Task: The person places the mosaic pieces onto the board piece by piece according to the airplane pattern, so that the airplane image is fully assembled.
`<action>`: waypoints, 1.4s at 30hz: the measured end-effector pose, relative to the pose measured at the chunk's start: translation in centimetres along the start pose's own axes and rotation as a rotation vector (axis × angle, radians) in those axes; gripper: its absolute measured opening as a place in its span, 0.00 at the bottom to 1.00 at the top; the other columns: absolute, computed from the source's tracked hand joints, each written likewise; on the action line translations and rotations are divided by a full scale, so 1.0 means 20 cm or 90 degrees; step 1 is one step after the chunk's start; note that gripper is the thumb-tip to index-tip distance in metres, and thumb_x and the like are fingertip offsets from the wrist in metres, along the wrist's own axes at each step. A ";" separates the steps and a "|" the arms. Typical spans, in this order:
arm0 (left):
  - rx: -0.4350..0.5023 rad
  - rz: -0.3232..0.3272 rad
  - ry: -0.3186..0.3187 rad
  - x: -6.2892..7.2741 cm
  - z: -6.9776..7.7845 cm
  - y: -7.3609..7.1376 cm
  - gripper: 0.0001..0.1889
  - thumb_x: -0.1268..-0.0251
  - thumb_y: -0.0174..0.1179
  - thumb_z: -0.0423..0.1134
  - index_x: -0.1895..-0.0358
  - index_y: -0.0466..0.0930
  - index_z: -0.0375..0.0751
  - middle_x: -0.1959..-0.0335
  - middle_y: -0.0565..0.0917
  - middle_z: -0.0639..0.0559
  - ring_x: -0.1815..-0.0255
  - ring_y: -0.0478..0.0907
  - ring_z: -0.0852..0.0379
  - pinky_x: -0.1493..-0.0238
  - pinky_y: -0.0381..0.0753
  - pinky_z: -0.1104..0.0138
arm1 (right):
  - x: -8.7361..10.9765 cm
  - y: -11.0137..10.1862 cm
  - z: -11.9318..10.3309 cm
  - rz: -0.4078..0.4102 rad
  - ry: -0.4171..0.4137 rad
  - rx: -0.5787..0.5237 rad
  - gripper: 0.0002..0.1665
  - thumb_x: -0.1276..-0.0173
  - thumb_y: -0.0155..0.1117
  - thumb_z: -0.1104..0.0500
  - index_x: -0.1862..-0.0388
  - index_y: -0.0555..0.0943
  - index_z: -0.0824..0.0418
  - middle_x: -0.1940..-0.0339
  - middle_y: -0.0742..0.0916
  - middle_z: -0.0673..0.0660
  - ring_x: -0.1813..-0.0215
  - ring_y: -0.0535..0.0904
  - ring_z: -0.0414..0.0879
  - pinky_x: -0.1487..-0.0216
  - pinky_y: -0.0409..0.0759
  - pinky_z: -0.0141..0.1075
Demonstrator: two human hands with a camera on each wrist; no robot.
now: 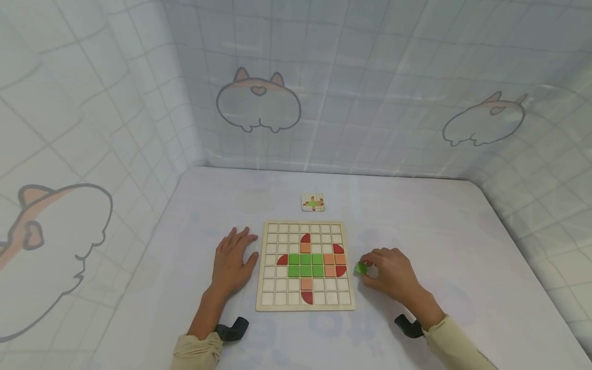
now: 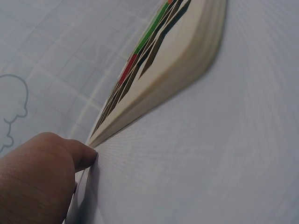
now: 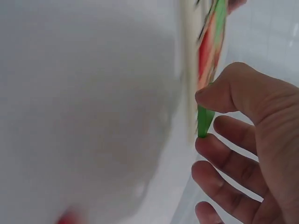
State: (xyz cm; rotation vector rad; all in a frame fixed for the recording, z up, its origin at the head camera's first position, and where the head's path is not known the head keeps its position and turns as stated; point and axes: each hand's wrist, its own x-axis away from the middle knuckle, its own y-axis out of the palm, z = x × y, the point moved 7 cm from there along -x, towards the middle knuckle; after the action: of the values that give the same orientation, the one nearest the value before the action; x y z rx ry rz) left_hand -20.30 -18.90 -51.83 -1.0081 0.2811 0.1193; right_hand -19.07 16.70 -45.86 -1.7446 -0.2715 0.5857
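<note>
A wooden grid board (image 1: 273, 303) lies flat on the table. Green squares (image 1: 306, 265) fill its middle, with orange squares (image 1: 329, 264) and red quarter-circle tiles (image 1: 307, 297) around them. My right hand (image 1: 390, 272) pinches a green square tile (image 1: 361, 268) just past the board's right edge; in the right wrist view the green tile (image 3: 204, 122) sits between thumb and fingertips. On the table along the board's left side rests my left hand (image 1: 233, 262), fingers spread and holding nothing. In the left wrist view, its thumb (image 2: 84, 154) is near the board's edge (image 2: 154, 100).
A small pattern card (image 1: 313, 202) with a similar coloured figure lies beyond the board. Pale fabric walls with line drawings (image 1: 258, 103) enclose the table (image 1: 439, 231). Black bands circle both wrists. A blurred red thing (image 3: 70, 217) shows low in the right wrist view.
</note>
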 end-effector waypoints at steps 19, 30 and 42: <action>-0.010 -0.036 -0.006 0.00 0.00 0.01 0.29 0.37 0.61 0.58 0.37 0.75 0.48 0.27 0.65 0.44 0.23 0.48 0.42 0.27 0.43 0.45 | -0.37 0.21 -0.70 0.027 -0.265 -0.041 0.08 0.49 0.72 0.52 0.67 0.87 0.45 0.69 0.84 0.41 0.65 0.76 0.39 0.56 0.70 0.40; -0.006 -0.026 -0.003 0.00 -0.01 0.01 0.33 0.42 0.65 0.63 0.38 0.76 0.49 0.27 0.66 0.43 0.23 0.48 0.41 0.28 0.45 0.44 | -0.39 0.26 -0.77 -0.014 -0.287 0.014 0.05 0.44 0.72 0.51 0.67 0.89 0.45 0.67 0.83 0.41 0.63 0.72 0.41 0.58 0.66 0.38; -0.007 -0.039 -0.010 0.00 -0.01 0.01 0.32 0.42 0.65 0.63 0.38 0.76 0.50 0.27 0.65 0.44 0.23 0.47 0.41 0.28 0.45 0.43 | -0.37 0.30 -0.78 -0.054 -0.311 0.040 0.12 0.34 0.68 0.47 0.52 0.88 0.38 0.58 0.82 0.45 0.57 0.69 0.44 0.58 0.66 0.38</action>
State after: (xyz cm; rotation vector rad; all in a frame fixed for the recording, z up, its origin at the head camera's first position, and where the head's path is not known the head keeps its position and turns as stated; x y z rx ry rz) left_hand -20.33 -18.94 -52.16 -1.0251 0.2353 0.0739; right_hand -17.90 -1.46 -47.37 -1.5025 -0.6575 0.9447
